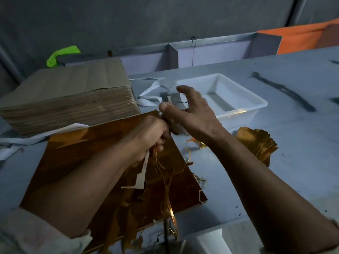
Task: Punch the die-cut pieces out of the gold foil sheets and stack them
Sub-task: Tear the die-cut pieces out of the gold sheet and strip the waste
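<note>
Two hands: both are held close together above the far corner of the gold foil sheets (88, 153), over a grey table (284, 180).
Left hand (152, 136): the fingers are curled tight into a fist and clamped on a bundle of scrap strips (143, 173).
Scrap strips: they are gripped at their upper ends inside the fist and hang from under it, trailing across the sheets toward the near table edge.
Right hand (192, 112): the fingers are spread apart and bent, with the thumb (164, 108) stretched out just above the left knuckles; thin dark strands by the palm are too blurred to be identified.
Gold foil sheets: a stack is laid flat and askew on the table, under the left forearm, with its far corner beneath the left fist.
Punched pieces (256, 145): a fanned gold pile is laid on the table just right of the right wrist, apart from all the fingers.
White tray (256, 107): it is set on the table beyond the right hand.
Brown paper stack (69, 99): it is placed at far left, behind the sheets.
White strips (150, 99): they are scattered between the brown stack and the tray.
</note>
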{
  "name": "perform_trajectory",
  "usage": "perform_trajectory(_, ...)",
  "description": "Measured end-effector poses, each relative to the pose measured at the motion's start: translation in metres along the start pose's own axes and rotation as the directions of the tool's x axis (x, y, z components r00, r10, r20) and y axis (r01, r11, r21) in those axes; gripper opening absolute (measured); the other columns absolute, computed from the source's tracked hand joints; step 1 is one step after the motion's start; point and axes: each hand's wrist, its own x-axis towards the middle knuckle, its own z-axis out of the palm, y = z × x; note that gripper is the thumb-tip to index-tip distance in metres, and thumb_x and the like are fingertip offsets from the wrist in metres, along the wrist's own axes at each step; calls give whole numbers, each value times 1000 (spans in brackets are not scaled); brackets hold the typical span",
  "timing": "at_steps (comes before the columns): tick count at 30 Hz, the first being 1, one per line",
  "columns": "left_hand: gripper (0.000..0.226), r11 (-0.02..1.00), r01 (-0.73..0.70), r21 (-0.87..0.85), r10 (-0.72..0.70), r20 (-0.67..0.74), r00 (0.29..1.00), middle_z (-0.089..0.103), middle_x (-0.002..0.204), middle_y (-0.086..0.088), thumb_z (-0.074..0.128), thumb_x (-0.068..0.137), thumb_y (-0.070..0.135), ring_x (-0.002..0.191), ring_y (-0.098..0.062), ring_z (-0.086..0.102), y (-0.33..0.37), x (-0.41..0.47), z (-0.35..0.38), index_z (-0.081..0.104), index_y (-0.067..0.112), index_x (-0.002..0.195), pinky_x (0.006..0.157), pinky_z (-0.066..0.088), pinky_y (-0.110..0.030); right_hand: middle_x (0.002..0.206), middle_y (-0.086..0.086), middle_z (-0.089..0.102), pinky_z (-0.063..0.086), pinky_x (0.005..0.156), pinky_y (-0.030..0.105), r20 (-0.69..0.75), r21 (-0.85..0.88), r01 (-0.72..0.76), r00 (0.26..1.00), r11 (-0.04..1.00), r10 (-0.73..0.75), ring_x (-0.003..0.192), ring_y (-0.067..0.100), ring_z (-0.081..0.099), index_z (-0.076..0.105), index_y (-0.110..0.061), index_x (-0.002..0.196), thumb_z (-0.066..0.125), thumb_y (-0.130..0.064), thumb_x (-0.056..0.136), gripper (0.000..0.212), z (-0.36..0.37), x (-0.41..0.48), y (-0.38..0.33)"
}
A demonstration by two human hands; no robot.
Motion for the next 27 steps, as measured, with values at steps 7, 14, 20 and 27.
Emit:
perform_trajectory(7, 12, 979, -137, -151, 90, -282, 955, 42, 48, -5, 49, 66, -2, 51, -21, 43, 28, 4, 1, 53, 6, 58, 50, 36, -29, 92, 1, 69, 55, 74, 25, 539, 608, -252, 827, 753, -158, 90, 16, 69, 60, -10, 114, 58, -27, 95, 26, 10, -7, 1)
perform_trajectory(14, 27, 952, -238, -190, 225, -88, 970, 60, 72, -12, 48, 83, -13, 64, -18, 59, 39, 9, 1, 66, 7, 84, 62, 52, -27, 93, 22, 62, 54, 71, 43, 494, 639, -338, 869, 691, -31, 78, 33, 64, 58, 9, 111, 59, 12, 84, 27, 19, -3, 7)
perform_trajectory(20, 23, 968, -250, 9, 250, 16, 968, 72, 106, -3, 63, 89, 3, 108, -19, 66, 33, 5, -11, 68, 21, 101, 99, 50, -41, 59, 0, 61, 48, 44, 27, 319, 600, -389, 918, 699, 236, 49, 13, 59, 61, -9, 96, 49, 2, 94, 16, 15, 3, 9)
perform_trajectory(27, 68, 955, -228, -189, 200, -159, 967, 68, 102, -3, 76, 52, 57, 106, -25, 65, 7, 1, -24, 65, 17, 105, 86, 56, -38, 73, 1, 54, 41, 45, 10, 170, 150, -495, 866, 856, 471, 51, 5, 54, 53, -16, 74, 47, -11, 98, 25, -18, 20, 17)
